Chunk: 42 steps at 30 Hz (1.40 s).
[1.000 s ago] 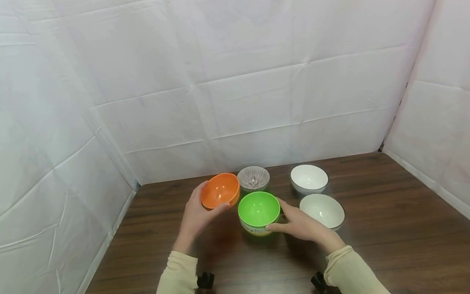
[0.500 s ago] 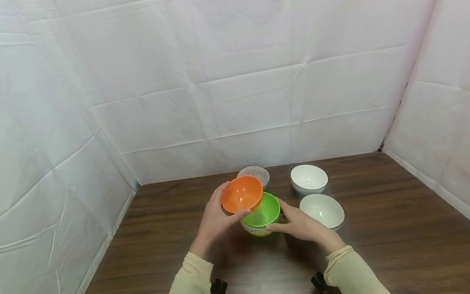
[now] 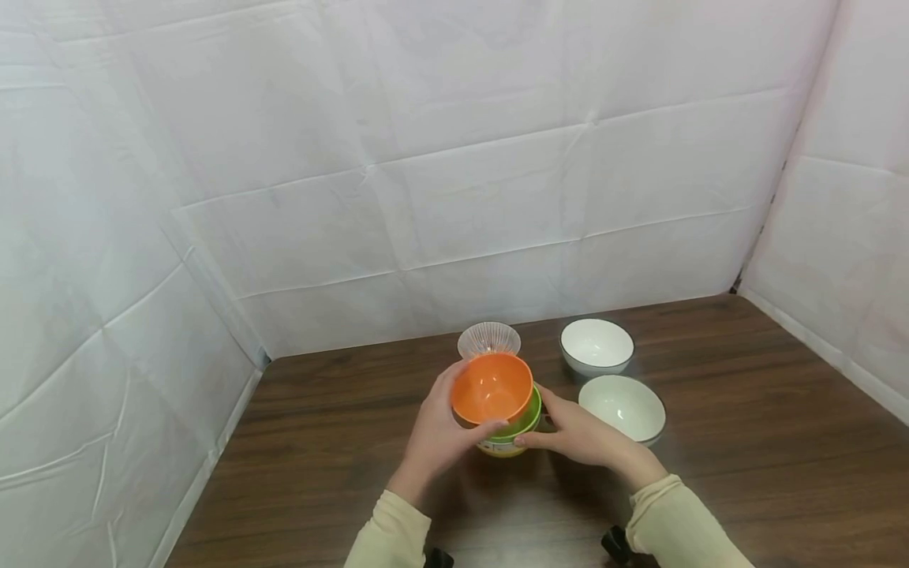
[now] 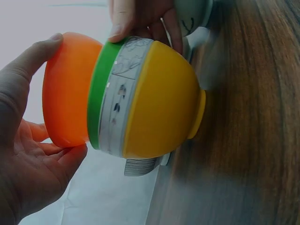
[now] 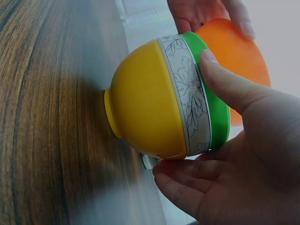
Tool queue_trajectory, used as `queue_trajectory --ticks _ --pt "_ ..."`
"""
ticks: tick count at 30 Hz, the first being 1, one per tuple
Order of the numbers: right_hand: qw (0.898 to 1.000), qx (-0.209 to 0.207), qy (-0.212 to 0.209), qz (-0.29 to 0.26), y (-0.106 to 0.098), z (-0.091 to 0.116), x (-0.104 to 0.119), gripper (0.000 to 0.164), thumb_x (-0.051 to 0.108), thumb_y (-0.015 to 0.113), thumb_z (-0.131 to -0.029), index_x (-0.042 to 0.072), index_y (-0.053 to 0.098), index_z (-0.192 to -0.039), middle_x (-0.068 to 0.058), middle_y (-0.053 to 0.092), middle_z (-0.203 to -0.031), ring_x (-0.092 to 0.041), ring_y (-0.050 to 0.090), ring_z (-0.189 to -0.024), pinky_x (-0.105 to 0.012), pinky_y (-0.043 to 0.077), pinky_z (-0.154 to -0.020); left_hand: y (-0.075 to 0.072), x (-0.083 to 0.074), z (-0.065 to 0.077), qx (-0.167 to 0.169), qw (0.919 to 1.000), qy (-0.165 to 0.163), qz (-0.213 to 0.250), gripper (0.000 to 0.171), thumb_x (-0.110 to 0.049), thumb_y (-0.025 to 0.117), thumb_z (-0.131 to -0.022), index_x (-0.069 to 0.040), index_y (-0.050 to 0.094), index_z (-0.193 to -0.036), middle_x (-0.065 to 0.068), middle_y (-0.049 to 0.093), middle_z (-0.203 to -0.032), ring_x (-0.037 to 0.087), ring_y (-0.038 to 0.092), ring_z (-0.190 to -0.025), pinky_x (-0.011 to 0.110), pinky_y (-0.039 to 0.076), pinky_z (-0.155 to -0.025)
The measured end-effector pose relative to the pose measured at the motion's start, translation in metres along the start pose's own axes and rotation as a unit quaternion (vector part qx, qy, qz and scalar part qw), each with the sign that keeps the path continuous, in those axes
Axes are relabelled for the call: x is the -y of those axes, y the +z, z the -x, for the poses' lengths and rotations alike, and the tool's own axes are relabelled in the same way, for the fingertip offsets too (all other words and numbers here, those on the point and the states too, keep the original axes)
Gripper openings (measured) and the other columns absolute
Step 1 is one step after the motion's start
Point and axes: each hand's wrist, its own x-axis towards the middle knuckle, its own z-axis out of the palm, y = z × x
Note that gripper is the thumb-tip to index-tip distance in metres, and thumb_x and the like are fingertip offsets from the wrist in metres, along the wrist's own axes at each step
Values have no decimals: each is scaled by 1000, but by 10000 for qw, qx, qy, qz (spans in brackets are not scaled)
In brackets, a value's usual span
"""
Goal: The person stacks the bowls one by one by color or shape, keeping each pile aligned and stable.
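Note:
My left hand (image 3: 440,426) grips an orange bowl (image 3: 490,388) by its sides, thumb in front. The orange bowl is tilted toward me and overlaps the mouth of a green bowl (image 3: 534,410) in the head view. Inside a yellow bowl (image 4: 164,103) with a floral grey-white band sits the green bowl, only its rim showing in the wrist views. My right hand (image 3: 578,426) holds this stack at its right side, thumb (image 5: 225,79) on the green rim and fingers against the yellow side. The yellow foot is right at the tabletop.
Behind the stack stands a small striped bowl (image 3: 488,338), partly covered by the orange one. Two white dark-rimmed bowls stand to the right, a far bowl (image 3: 596,344) and a near bowl (image 3: 623,406). White sheeting (image 3: 426,158) walls the dark wooden table (image 3: 312,457).
My left hand has carried the orange bowl right and slightly nearer, from beside the green bowl to over it. The right hand and the stack have stayed in place.

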Motion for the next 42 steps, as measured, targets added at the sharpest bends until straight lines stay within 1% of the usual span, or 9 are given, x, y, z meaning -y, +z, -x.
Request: queue_trajectory --ticks 10,18,20,23,27,30,33,37,42 --pt "9999 -55 117 -69 2 6 -5 87 48 68 -83 -1 31 -145 -21 48 -141 -34 50 -123 -60 44 -101 13 4 3 321 9990 38 -295 96 -47 82 -67 -8 38 -143 10 45 -144 25 53 -117 51 51 -96" --pt "9999 -65 83 -84 7 5 -6 92 49 67 -84 -3 26 -147 -23 44 -144 -36 46 -127 -62 40 -103 17 13 5 387 9984 -13 -421 100 -50 80 -68 -5 34 -145 13 41 -147 27 51 -121 53 48 -99" --pt "9999 -80 103 -27 11 0 -4 93 49 67 -83 -3 24 -148 -23 42 -146 -35 44 -128 -62 38 -105 13 19 6 353 9983 1 -462 101 -52 79 -69 -5 34 -146 14 40 -148 28 50 -122 54 47 -100" --pt "10000 -24 3 1 24 -16 4 98 52 66 -83 -3 20 -149 -25 36 -149 -35 42 -130 -60 36 -107 -2 30 8 214 9983 -134 -524 103 -52 80 -67 -6 32 -147 15 40 -148 29 49 -123 55 45 -101" --pt "9991 335 -228 -86 47 -41 16 103 58 63 -83 -2 13 -151 -24 29 -153 -31 40 -132 -55 37 -108 -28 46 18 50 9957 -654 -660 110 -51 80 -67 -1 25 -148 23 35 -149 35 46 -125 60 43 -102" --pt "9978 564 -248 -226 57 -51 17 101 58 61 -84 2 12 -152 -19 30 -154 -28 39 -133 -54 38 -109 -36 55 23 81 9926 -1033 -629 115 -50 80 -69 5 18 -148 29 31 -149 40 44 -126 63 42 -101" --pt "9979 571 -142 -267 57 -55 12 99 57 61 -84 4 13 -152 -17 34 -152 -28 40 -132 -55 39 -108 -33 59 20 82 9925 -1100 -521 116 -50 79 -69 7 16 -148 31 33 -148 41 45 -126 63 42 -100" --pt "9988 417 -43 -265 48 -53 1 99 56 62 -84 2 14 -151 -18 36 -150 -30 41 -131 -58 38 -107 -21 60 9 83 9947 -859 -557 116 -54 79 -68 6 19 -147 29 40 -145 39 48 -123 62 45 -99" --pt "9993 270 47 -242 38 -51 -12 100 56 62 -84 2 13 -151 -20 36 -150 -31 41 -131 -59 37 -108 -9 61 -5 201 9957 -656 -620 117 -54 80 -65 4 21 -148 26 42 -144 38 50 -122 61 45 -99"
